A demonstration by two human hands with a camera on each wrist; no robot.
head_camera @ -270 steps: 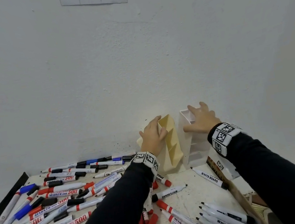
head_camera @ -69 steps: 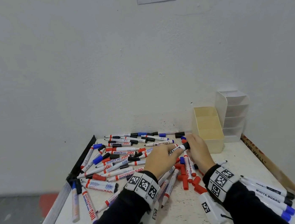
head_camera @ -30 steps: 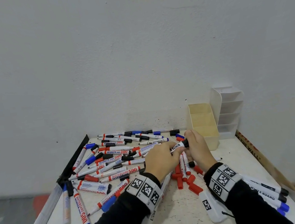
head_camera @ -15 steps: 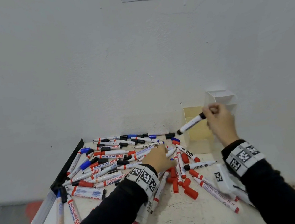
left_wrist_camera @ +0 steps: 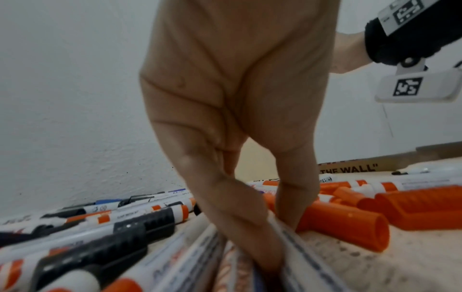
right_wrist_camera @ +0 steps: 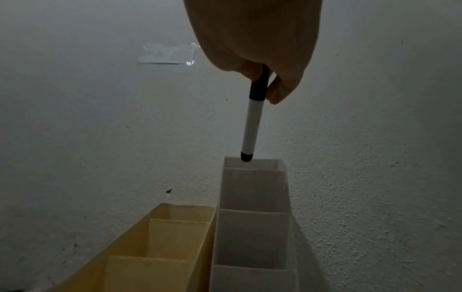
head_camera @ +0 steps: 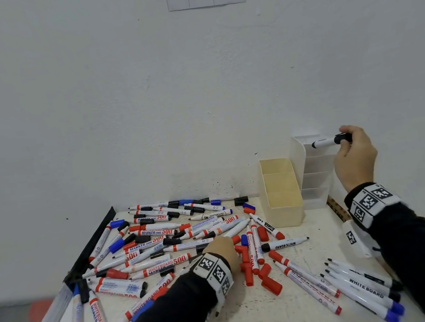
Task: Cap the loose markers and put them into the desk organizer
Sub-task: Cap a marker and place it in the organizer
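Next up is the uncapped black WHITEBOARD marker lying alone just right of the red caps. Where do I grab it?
Probably pinch the black WHITEBOARD marker mid-barrel from above. It lies flat, apart from its neighbours, bare tip pointing right; the middle keeps fingers off the ink and leaves that end free for a cap.
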